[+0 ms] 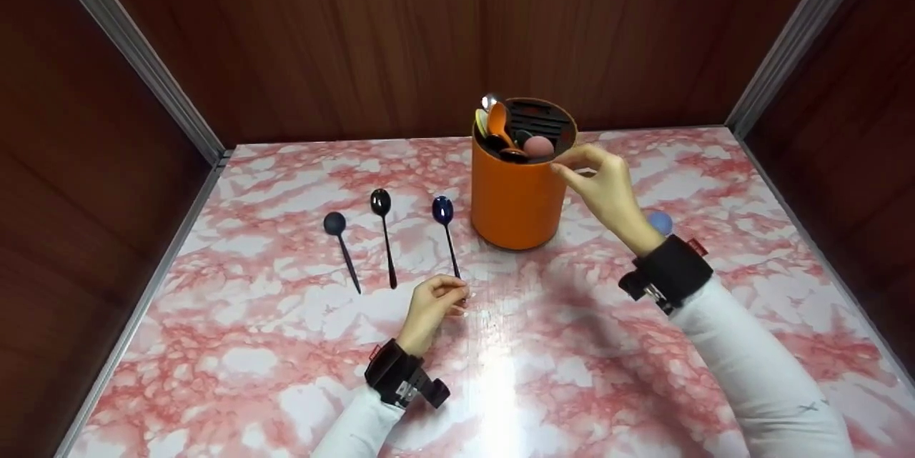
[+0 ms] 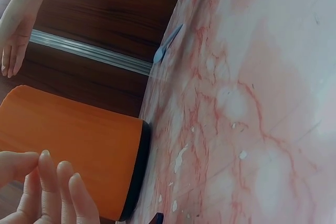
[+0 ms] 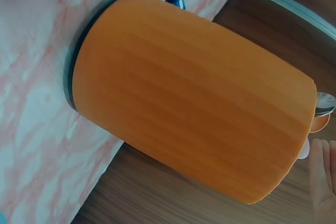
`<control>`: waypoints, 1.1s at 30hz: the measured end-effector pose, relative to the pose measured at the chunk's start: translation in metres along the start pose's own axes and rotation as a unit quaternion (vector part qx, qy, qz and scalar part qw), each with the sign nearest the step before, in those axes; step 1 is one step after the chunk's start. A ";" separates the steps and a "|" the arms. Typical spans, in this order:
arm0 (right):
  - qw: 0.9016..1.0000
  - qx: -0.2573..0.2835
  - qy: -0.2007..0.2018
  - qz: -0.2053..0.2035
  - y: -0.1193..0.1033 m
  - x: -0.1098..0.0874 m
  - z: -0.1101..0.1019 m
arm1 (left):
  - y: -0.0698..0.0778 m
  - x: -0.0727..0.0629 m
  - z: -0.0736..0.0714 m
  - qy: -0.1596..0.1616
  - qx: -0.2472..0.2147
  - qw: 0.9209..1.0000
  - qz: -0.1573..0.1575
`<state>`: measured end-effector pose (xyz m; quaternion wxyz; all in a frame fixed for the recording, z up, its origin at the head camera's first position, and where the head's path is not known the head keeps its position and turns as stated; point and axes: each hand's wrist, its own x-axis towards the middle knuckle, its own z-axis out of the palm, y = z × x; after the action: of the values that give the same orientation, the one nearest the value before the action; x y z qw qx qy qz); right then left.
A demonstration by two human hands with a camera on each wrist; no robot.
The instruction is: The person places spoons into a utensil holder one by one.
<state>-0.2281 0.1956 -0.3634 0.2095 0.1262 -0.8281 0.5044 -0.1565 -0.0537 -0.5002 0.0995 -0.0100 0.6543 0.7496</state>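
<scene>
An orange utensil holder [image 1: 516, 201] with a dark slotted top stands on the table. Several spoons poke out of it, among them an orange spoon [image 1: 497, 121] and a pink spoon [image 1: 539, 146]. My right hand [image 1: 604, 183] hovers at the holder's right rim, thumb and index finger bent toward each other, nothing visible between them. Low over the handle of a dark blue spoon [image 1: 442, 210] is my left hand [image 1: 431, 308]. The left wrist view shows its thumb and index tips [image 2: 42, 157] close together with no spoon between them; that spoon's end [image 2: 156, 219] lies apart.
Left of the blue spoon lie a glossy black spoon [image 1: 381, 202] and a matte dark spoon [image 1: 334, 223]. A light blue spoon [image 2: 159, 55] lies on the table right of the holder, partly hidden by my right wrist in the head view. Brown panels [image 1: 357, 36] enclose the table.
</scene>
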 end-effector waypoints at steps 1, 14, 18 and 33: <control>1.000 0.008 0.003 0.005 0.000 -0.002 0.000 | 0.001 0.000 0.000 -0.001 -0.001 1.000 0.001; 0.998 0.055 0.013 0.038 0.018 -0.039 -0.003 | 0.002 0.000 -0.004 0.000 -0.003 1.000 -0.004; 0.996 0.069 0.006 0.052 0.026 -0.050 -0.003 | 0.002 0.001 -0.005 0.004 -0.002 1.000 -0.008; 0.984 0.132 -0.001 0.118 0.042 -0.086 -0.006 | 0.006 0.005 -0.012 0.002 0.037 0.999 -0.015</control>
<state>-0.1684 0.2199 -0.4349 0.1286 0.0547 -0.7634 0.6306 -0.1635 -0.0652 -0.4970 0.1095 -0.0177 0.6814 0.7234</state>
